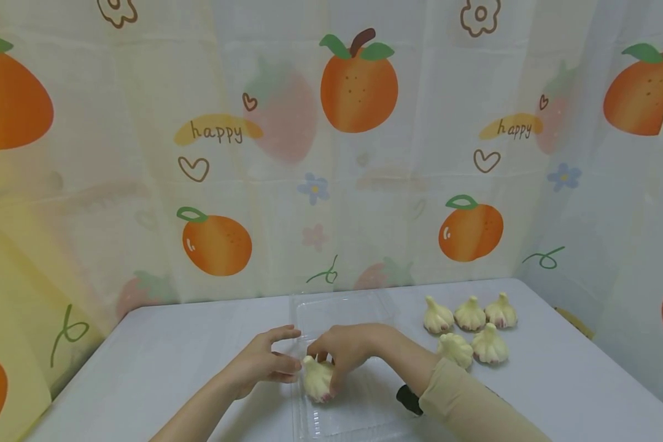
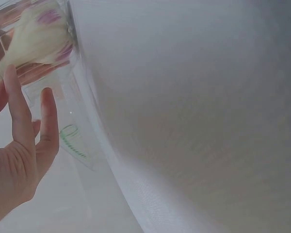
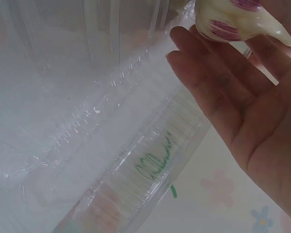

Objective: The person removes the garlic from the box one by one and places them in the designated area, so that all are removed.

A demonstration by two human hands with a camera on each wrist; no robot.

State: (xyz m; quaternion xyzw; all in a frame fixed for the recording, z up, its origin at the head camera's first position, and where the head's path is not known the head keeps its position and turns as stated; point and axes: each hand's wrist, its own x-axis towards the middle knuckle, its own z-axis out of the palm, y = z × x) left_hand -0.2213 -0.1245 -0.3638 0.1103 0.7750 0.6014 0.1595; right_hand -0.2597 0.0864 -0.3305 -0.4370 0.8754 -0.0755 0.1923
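Note:
A garlic bulb [image 1: 317, 379], cream with purple streaks, is at the left side of a clear plastic container [image 1: 364, 423]. My right hand [image 1: 350, 348] reaches over the container and holds this bulb between thumb and fingers. Seen from the right wrist, the bulb [image 3: 228, 22] lies against the fingers, its stem pointing right. My left hand [image 1: 262, 363] is at the container's left wall, fingers parted and loosely bent, holding nothing. In the left wrist view, its fingertips [image 2: 47, 94] come close to the clear wall, and the bulb [image 2: 41, 36] shows through the plastic.
Several more garlic bulbs [image 1: 469, 314] stand grouped at the table's right rear. The container's clear lid [image 1: 339, 312] extends behind it. Beside the right forearm is a black object [image 1: 409, 400], partly hidden. A fruit-print curtain [image 1: 359, 184] hangs behind the white table [image 1: 199, 331].

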